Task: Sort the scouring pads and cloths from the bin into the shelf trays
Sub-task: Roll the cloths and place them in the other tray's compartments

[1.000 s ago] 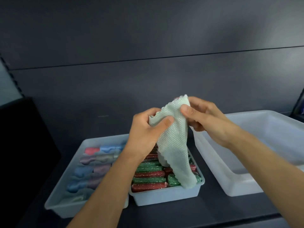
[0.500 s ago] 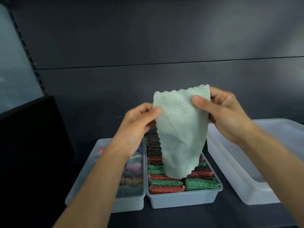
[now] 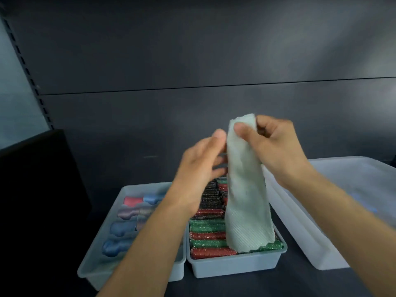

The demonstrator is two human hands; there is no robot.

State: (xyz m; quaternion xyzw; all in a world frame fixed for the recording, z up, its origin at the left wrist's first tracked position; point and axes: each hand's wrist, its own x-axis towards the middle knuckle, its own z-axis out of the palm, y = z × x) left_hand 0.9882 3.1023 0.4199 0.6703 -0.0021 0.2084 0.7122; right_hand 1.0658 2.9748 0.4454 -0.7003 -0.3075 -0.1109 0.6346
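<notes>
A pale green cloth [image 3: 246,194] hangs folded into a narrow strip above the middle tray [image 3: 235,265]. My right hand [image 3: 272,146] pinches its top edge between thumb and fingers. Just left of the strip is my left hand [image 3: 199,168], blurred, fingers spread, thumb touching the cloth's upper side. The middle tray holds rows of red, green and dark glittery scouring pads [image 3: 207,232]. The left tray [image 3: 94,269] holds rolled blue, pink and red cloths [image 3: 124,228]. The cloth's lower end covers some pads.
A large white bin [image 3: 304,239] stands at the right on the dark shelf. A black panel [image 3: 38,189] rises at the left. The grey back wall [image 3: 192,61] of the shelf is close behind the trays.
The cloth went from spread wide between both hands to folded into a narrow strip. My left hand let go of its corner and moved down beside the strip.
</notes>
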